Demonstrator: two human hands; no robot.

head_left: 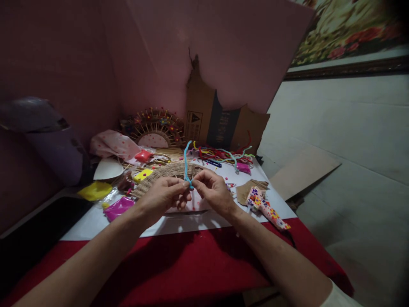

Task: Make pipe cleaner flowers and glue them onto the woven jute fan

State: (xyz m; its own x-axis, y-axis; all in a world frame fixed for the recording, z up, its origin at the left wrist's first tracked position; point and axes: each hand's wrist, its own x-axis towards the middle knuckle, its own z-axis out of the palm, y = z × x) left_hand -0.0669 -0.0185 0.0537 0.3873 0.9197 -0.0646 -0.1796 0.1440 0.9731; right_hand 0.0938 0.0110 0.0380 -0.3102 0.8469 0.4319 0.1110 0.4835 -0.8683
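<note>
left hand and right hand, each pinching a light-blue fuzzy strand between thumb and fingers. the strand (its free end standing upright) is held above a white sheet, before a curved woven band. a tangle of coloured strands lies beyond; a flower-patterned glue gun rests to the right.

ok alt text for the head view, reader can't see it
A left hand and a right hand pinch a blue pipe cleaner over a cluttered table. Beyond them are a curved woven piece and upright torn cardboard; a flowered glue gun lies at right.
</note>
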